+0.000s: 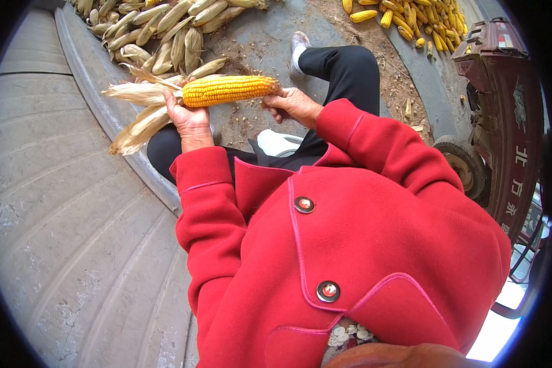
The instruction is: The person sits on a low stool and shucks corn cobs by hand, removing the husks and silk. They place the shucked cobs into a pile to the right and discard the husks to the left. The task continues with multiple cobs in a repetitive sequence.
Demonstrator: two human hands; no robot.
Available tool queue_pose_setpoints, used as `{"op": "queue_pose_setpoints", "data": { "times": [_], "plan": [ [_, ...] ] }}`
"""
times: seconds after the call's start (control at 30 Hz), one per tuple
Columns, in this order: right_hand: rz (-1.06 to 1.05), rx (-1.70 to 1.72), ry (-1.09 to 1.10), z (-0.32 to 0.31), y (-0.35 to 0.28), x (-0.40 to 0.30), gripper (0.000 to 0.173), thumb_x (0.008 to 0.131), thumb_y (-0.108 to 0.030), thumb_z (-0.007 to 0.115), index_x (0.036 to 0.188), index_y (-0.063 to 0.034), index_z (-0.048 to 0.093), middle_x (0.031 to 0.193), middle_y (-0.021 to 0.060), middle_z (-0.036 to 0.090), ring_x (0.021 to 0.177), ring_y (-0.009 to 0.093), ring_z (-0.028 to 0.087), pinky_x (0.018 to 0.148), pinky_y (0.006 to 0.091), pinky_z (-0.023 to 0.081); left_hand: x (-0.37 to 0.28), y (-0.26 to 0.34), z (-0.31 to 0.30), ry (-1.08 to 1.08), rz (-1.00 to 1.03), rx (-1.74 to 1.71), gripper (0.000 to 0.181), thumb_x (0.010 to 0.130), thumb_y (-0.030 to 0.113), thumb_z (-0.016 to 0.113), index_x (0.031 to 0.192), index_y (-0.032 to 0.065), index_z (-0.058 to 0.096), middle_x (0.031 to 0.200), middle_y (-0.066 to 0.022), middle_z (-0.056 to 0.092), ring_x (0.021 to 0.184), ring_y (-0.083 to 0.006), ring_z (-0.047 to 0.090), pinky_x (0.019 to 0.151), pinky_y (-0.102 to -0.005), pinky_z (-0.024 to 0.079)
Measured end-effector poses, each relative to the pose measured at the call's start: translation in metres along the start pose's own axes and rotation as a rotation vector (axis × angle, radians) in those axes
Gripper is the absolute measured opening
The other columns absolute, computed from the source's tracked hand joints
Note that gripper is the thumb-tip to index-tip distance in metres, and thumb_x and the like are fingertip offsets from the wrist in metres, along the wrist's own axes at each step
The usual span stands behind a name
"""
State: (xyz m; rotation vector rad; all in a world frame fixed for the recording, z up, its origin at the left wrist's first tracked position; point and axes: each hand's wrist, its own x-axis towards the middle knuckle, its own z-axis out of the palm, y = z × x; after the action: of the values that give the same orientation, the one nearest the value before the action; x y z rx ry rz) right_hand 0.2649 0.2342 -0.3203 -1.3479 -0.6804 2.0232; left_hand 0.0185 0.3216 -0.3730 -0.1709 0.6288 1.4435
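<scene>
A yellow ear of corn (230,90) lies level across my two hands, its kernels bare. Around its base my left hand (189,120) is closed, with the peeled-back dry husk (138,94) hanging off to the left. More of that husk drops below the wrist, over my left knee. The fingers of my right hand (294,105) are curled at the cob's tip, with the thumb against it. Part of the right fingers' contact is hidden by the cob.
Unhusked corn ears (165,32) are heaped at the upper left, by a ribbed metal panel (73,207). Husked cobs (414,20) form a pile at the upper right. A dark red vehicle (506,119) with a wheel (460,165) stands on the right. Soil and loose kernels litter the ground.
</scene>
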Motion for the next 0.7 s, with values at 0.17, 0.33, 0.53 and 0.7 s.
{"op": "queue_pose_setpoints", "data": {
  "times": [0.17,0.33,0.53,0.7],
  "plan": [
    [-0.097,-0.208,0.064,-0.023,-0.004,0.004,0.019,0.086,-0.023,0.06,0.089,-0.0042,0.064,0.065,-0.0007,0.056,0.058,0.007,0.052,0.052,0.0225,0.044,-0.003,0.002,0.004,0.012,0.046,0.03,0.038,0.087,0.043,0.052,0.095,0.0056,0.055,0.086,-0.0097,0.06,0.087,-0.0291,0.058,0.084,-0.0451,0.046],
    [-0.27,-0.826,0.355,-0.083,-0.009,0.018,0.033,0.085,-0.033,0.057,0.102,-0.0049,0.062,0.081,0.0108,0.065,0.074,0.022,0.063,0.069,0.033,0.05,-0.006,0.001,0.011,0.021,0.134,0.147,0.039,0.087,0.043,0.05,0.093,0.0041,0.056,0.087,-0.0147,0.061,0.086,-0.0317,0.059,0.085,-0.0462,0.045],
    [-0.453,-1.359,0.391,-0.038,-0.029,-0.001,0.06,0.084,-0.046,0.055,0.128,-0.0089,0.042,0.123,0.019,0.05,0.107,0.035,0.053,0.088,0.0416,0.044,-0.025,-0.012,0.027,-0.059,0.095,0.227,0.033,0.086,0.036,0.056,0.091,0.0036,0.056,0.079,-0.0097,0.062,0.079,-0.0283,0.06,0.083,-0.0408,0.047],
    [-0.366,-0.744,-0.003,0.009,-0.018,0.0,0.068,0.08,-0.048,0.06,0.13,-0.0058,0.04,0.122,0.02,0.051,0.111,0.03,0.052,0.092,0.0363,0.042,-0.027,-0.017,0.025,-0.193,-0.004,0.238,0.034,0.09,0.038,0.051,0.094,0.0038,0.055,0.081,-0.0095,0.061,0.083,-0.0288,0.06,0.086,-0.0437,0.046]
  ]
}}
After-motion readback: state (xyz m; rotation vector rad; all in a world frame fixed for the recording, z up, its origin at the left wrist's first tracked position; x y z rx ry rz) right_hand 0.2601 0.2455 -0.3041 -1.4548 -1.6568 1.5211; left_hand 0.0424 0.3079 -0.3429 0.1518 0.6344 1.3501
